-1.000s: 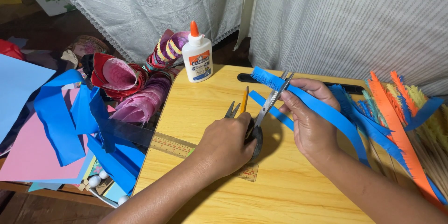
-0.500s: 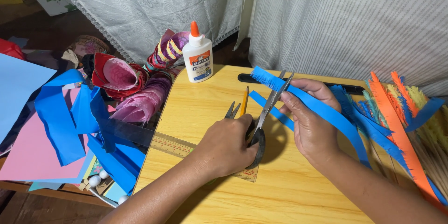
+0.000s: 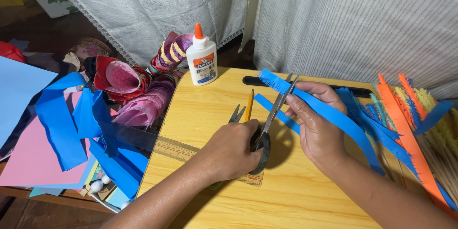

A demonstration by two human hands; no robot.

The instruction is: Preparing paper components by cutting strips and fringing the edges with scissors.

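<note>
My left hand [image 3: 231, 150] grips the black handles of a pair of scissors [image 3: 275, 104]. The blades point up and away and meet the fringed end of a long blue paper strip [image 3: 334, 114]. My right hand [image 3: 317, 124] holds that strip above the yellow wooden table [image 3: 205, 114], fingers curled around it just right of the blades. The strip runs down to the right past my wrist. A second blue strip [image 3: 274, 110] lies flat on the table under the scissors.
A white glue bottle [image 3: 201, 59] stands at the table's far edge. A pencil [image 3: 249, 105], small scissors [image 3: 236, 113] and a clear ruler [image 3: 176, 149] lie near my left hand. Fringed orange, blue and yellow strips [image 3: 405, 124] lie at the right. Paper cones [image 3: 119, 78] and blue sheets [image 3: 62, 119] are piled at the left.
The scissors' blades have shifted very slightly at the strip's fringed end. Both hands stay in nearly the same place.
</note>
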